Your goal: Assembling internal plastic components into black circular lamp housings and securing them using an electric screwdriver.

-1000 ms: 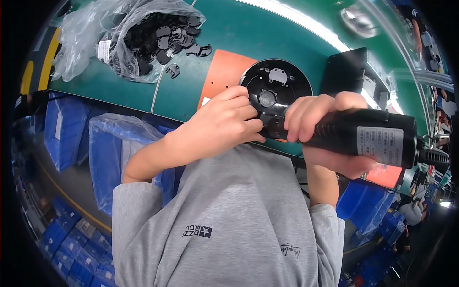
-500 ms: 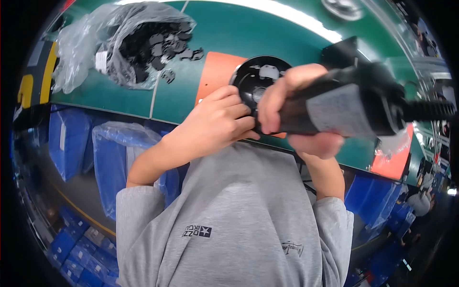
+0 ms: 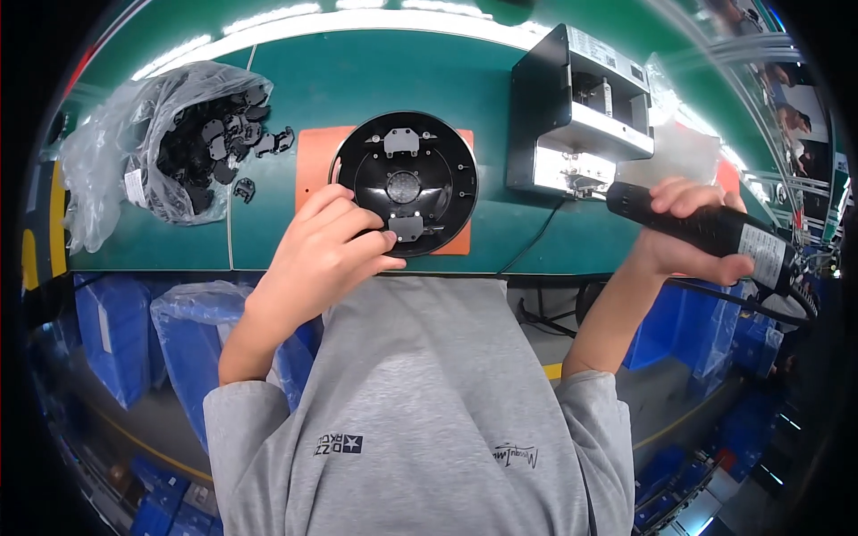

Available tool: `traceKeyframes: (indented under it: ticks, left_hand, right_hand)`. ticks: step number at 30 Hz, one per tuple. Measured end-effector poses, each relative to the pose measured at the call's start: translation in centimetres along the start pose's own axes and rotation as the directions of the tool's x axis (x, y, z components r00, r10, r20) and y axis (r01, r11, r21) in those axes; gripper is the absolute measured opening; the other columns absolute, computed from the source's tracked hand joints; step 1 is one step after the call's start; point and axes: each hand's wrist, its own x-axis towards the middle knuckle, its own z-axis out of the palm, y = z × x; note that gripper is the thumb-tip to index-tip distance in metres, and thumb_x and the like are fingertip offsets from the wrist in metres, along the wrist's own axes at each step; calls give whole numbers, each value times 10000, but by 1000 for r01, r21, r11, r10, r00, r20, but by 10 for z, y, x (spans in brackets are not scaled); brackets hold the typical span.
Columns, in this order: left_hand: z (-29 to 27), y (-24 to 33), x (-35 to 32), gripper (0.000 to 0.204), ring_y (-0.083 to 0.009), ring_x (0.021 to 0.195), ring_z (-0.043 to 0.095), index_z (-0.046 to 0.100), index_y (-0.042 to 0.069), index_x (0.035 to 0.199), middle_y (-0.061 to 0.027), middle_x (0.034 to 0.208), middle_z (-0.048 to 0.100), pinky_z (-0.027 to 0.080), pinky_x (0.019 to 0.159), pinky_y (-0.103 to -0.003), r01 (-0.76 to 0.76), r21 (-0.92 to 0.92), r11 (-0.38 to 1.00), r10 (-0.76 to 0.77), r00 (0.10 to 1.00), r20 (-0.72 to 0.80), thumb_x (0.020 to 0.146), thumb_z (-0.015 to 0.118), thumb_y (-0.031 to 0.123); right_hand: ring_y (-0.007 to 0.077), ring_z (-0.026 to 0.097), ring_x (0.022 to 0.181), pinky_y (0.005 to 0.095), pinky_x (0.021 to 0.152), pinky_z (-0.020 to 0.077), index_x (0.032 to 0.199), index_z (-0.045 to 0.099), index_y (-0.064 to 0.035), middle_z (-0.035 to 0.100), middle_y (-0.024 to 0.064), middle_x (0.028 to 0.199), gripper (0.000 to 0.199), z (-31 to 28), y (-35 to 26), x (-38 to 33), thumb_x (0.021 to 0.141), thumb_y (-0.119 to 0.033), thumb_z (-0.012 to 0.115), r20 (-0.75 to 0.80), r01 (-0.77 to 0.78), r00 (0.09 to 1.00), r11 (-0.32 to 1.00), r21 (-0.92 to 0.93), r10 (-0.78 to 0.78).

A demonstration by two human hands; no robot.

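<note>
A round black housing point(image 3: 371, 152), shaped like a shallow bowl, lies open side up on an orange mat point(image 3: 313, 152). Inside it are two small dark plates, one at the far side point(image 3: 401, 140) and one at the near side point(image 3: 407, 229). My left hand point(image 3: 326, 246) grips the housing's near-left rim with bent fingers, a fingertip at the near plate. To the right, my right hand point(image 3: 688, 228) is wrapped round a black electric screwdriver point(image 3: 657, 210). Its tip points left, at the metal front of a black screw feeder point(image 3: 541, 116).
At the left, an open clear plastic bag point(image 3: 134, 116) spills several dark plates onto the green bench point(image 3: 295, 71). Blue bins point(image 3: 116, 330) stand below the bench edge. A cable point(image 3: 536, 237) runs from the feeder to the near edge. People are at the far right.
My right hand has carried the screwdriver from over the housing rightward to the screw feeder. My left hand stays at the housing's rim. The whole view has shifted, uncovering the near plate.
</note>
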Motion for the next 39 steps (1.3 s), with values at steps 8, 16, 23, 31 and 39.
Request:
traceKeyframes:
  ticks: [8, 16, 23, 31, 39]
  left_hand:
    - [1, -1, -3, 253, -185, 755, 550, 662, 60, 774, -25, 788, 586, 438, 879, -370, 25, -20, 999, -25, 999, -22, 606, 793, 195]
    - [2, -4, -5, 269, -194, 738, 535, 662, 56, 774, -31, 767, 567, 438, 868, -365, 19, -54, 998, -20, 1000, -16, 591, 797, 199]
    - [2, -5, -5, 270, -194, 739, 531, 659, 56, 770, -30, 766, 557, 440, 855, -362, 25, -52, 998, -26, 1000, -16, 589, 795, 203]
    - [2, -5, -3, 272, -191, 733, 530, 659, 56, 770, -24, 762, 557, 440, 847, -358, 24, -66, 998, -25, 1000, -12, 579, 796, 194]
    - [0, -4, 0, 260, -190, 730, 529, 658, 57, 769, -25, 754, 554, 436, 836, -350, 1, -73, 997, -2, 1000, -23, 588, 796, 182]
  right_hand:
    - [220, 483, 442, 366, 464, 433, 1133, 557, -85, 518, 94, 565, 795, 6, 26, -12, 772, -778, 408, 192, -127, 971, 988, -91, 142]
    - [220, 460, 455, 369, 474, 389, 1146, 539, -103, 495, 81, 567, 803, 13, 21, -1, 756, -794, 415, 68, -362, 923, 913, -188, 379]
    - [192, 429, 424, 336, 465, 378, 1133, 540, -83, 465, 65, 534, 756, 6, 30, 6, 791, -747, 423, 225, -368, 909, 929, 40, 351]
    - [194, 447, 452, 350, 475, 391, 1169, 531, -79, 481, 64, 568, 799, 4, 15, 4, 785, -768, 402, 233, -348, 922, 924, 159, 308]
    - [222, 483, 477, 369, 511, 413, 1196, 517, -84, 534, 98, 620, 841, 1, 18, -5, 755, -795, 423, 193, -241, 950, 970, -42, 244]
